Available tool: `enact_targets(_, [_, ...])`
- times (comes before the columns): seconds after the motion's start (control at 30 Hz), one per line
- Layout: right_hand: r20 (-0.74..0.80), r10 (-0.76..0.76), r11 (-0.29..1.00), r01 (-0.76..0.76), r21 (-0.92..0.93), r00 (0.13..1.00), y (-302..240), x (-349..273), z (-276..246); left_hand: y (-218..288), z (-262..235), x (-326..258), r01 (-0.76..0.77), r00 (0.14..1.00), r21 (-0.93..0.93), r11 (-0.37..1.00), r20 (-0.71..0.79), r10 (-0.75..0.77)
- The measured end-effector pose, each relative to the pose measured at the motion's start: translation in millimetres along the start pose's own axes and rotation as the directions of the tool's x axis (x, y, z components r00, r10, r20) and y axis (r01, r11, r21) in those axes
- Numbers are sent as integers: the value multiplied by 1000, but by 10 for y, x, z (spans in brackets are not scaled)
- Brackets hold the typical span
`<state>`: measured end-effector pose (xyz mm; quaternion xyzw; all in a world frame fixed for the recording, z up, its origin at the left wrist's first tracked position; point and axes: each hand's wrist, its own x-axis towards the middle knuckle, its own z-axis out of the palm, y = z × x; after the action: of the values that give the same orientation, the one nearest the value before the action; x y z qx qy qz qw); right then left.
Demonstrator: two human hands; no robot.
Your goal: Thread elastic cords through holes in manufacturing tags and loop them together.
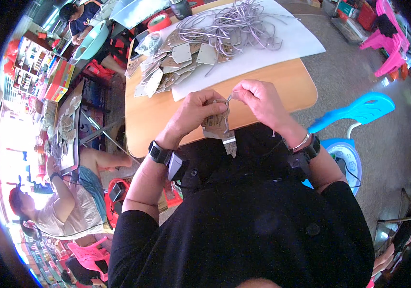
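My left hand (196,111) is closed on a flat tan card (211,131), which hangs low over the near edge of the table. A grey cord (227,126) runs along the card and dangles below my fingers. My right hand (257,100), thumb and finger pinched, grips the upper part of that cord just right of my left fingertips. Beyond my hands lies a loose pile of flat tan and grey cards (155,79), some with small holes at the corners. A tangled bundle of purple-grey cords (232,29) spreads beside it. My left palm hides part of the held card.
A white sheet (287,43) covers part of the wooden table (289,79). At its far end are a red tape roll (159,22), a clear plastic bag (149,44) and a dark cup (181,8). A blue chair (366,106) stands right; a seated person (59,216) works left.
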<state>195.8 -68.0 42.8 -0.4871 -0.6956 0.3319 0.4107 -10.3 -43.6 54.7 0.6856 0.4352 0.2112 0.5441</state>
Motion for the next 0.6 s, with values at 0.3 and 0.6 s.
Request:
enact_targets(0.3, [28, -135, 977, 128, 167, 990, -9, 45, 37, -122, 101, 45, 79, 994, -616, 784, 104, -18])
enact_targets(0.6, [11, -97, 990, 96, 103, 995, 96, 158, -176, 9, 31, -94, 190, 982, -601, 777, 119, -148])
